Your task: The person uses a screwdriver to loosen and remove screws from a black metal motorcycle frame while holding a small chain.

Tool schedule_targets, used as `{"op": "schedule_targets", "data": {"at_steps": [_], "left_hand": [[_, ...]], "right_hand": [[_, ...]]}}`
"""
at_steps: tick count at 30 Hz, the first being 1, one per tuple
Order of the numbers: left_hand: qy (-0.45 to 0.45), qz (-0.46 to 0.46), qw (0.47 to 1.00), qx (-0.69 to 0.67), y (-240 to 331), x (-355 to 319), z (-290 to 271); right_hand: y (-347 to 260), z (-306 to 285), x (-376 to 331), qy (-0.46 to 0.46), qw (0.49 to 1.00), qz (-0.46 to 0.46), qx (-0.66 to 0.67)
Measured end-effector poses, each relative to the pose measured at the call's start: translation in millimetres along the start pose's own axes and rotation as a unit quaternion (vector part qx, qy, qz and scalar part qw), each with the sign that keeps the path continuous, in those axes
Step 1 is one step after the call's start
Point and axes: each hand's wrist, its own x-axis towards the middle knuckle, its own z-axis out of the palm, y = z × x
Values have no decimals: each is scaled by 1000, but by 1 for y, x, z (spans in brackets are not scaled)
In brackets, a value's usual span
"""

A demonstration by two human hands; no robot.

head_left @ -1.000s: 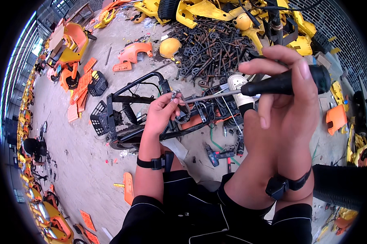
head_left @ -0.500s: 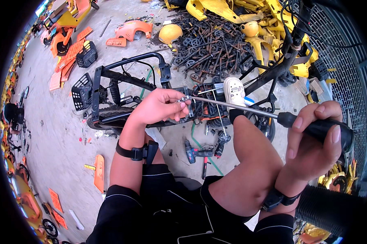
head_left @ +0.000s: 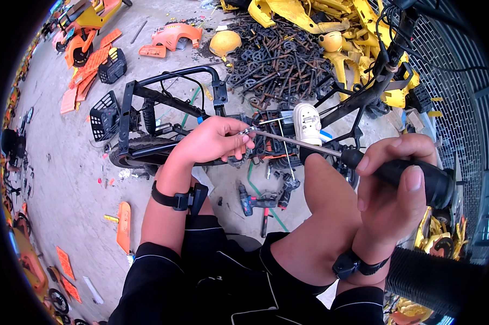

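Observation:
Between the thumb and fingers of my left hand [head_left: 218, 142] is a small shiny metal piece [head_left: 249, 130], too small to name. My right hand [head_left: 399, 184] is wrapped round the thick black handle of a long screwdriver [head_left: 298, 142]. The shaft runs leftward, and its tip meets the metal piece at my left fingertips; the exact contact is hidden. Below my hands a black scooter frame [head_left: 174, 105] lies on the floor, my white shoe [head_left: 308, 124] resting at its middle.
A cordless drill [head_left: 252, 199] and a second power tool [head_left: 288, 190] lie on the concrete near the frame. Beyond is a heap of dark metal parts [head_left: 279, 59], with yellow panels [head_left: 304, 16] piled behind. Orange panels [head_left: 124, 227] lie at left.
My right hand and the screwdriver handle have moved left, closer to my left hand. The left hand keeps its pinch nearly in place. The whole view has shifted slightly.

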Motion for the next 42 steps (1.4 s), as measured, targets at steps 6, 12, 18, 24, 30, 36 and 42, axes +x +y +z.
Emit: {"op": "schedule_targets", "data": {"at_steps": [6, 12, 18, 24, 30, 36, 42], "left_hand": [[6, -21, 998, 58, 5, -1, 4], [4, -10, 996, 89, 2, 0, 4], [-5, -10, 997, 83, 4, -1, 3], [-1, -11, 994, 104, 6, -2, 5], [9, -9, 995, 100, 11, -3, 8], [12, -5, 994, 113, 10, -3, 8], [16, 13, 991, 129, 5, 0, 9]], "right_hand": [[-11, 7, -11, 16, 997, 46, -57], [-8, 4, -12, -11, 997, 44, -58], [-8, 3, -12, -3, 997, 8, -77], [-7, 9, -15, 8, 998, 32, -54], [-6, 9, -15, -6, 998, 36, -56], [-3, 11, -15, -15, 999, -10, -35], [1, 10, -14, -32, 999, -14, -31]]}}
